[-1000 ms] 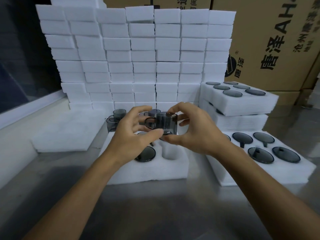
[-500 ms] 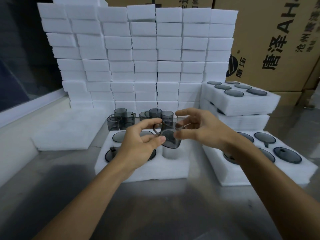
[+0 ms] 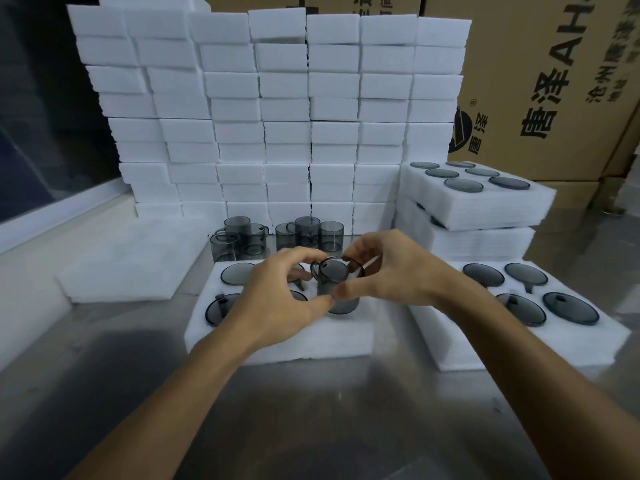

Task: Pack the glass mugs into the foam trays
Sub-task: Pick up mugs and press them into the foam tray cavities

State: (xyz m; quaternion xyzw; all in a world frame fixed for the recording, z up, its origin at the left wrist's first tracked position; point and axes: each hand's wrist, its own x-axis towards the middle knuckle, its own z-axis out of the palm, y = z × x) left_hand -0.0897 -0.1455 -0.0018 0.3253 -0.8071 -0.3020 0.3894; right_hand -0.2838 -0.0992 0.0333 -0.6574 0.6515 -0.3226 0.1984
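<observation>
A smoky grey glass mug (image 3: pixel 335 285) is held upright between both hands, its base partly down in a pocket at the front right of the white foam tray (image 3: pixel 277 344). My left hand (image 3: pixel 277 299) pinches it from the left with thumb and curled fingers. My right hand (image 3: pixel 391 271) grips its rim and right side. Mugs (image 3: pixel 235 273) sit sunk in the tray's left pockets. Several loose mugs (image 3: pixel 304 230) stand behind the tray.
A filled foam tray (image 3: pixel 450 355) lies at the right, with stacked filled trays (image 3: pixel 485 209) behind it. A wall of white foam blocks (image 3: pixel 270 116) stands at the back, cardboard boxes (image 3: pixel 540 81) behind that. Flat foam sheets (image 3: pixel 131 258) lie at the left on the steel table.
The mug has come down from above the tray and turned upright into the front right pocket. Both hands lowered with it.
</observation>
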